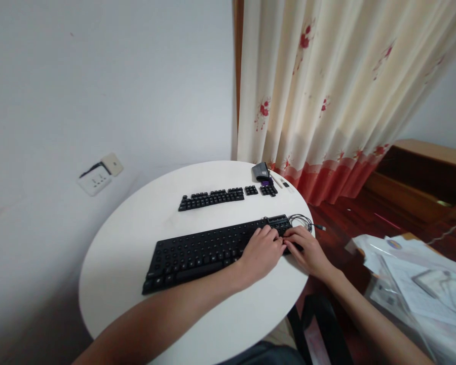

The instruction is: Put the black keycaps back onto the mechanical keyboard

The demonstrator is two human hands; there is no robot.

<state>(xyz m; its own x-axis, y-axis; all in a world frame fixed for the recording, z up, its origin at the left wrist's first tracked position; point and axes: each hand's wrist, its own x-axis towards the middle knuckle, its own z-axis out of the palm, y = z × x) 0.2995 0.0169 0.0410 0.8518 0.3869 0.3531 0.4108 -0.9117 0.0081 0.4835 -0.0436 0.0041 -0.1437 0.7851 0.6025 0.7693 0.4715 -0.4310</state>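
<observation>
And here are both hands at work on the right end of the keyboard [203, 252], a long black board lying at a slant across the white table [117, 274]. The left hand [262, 252] comes in over the keyboard's near edge, back of the hand up, its fingers curled down onto the number-pad end. The right hand [304, 248] arches in from just beyond the keyboard's right edge, and its fingertips come right up to those of the left, almost meeting! Is anything pinched between them? Cannot tell: the fingers are bent over whatever lies beneath, so the grip of either hand stays hidden.

Look along the keyboard: small round stems stand bare over much of it, while caps sit in place along its near edge, a long space bar among them. Beyond the keyboard, well apart from it, loose keys [213, 198] lie in tidy rows, with a small block [251, 190] to their right and a looser cluster [268, 190] past that. Behind the cluster stands a grey pouch-like thing [260, 172]. Off the keyboard's far right corner, a coiled cable [302, 220] runs out to a plug [320, 227] poking past the table's rim.
</observation>
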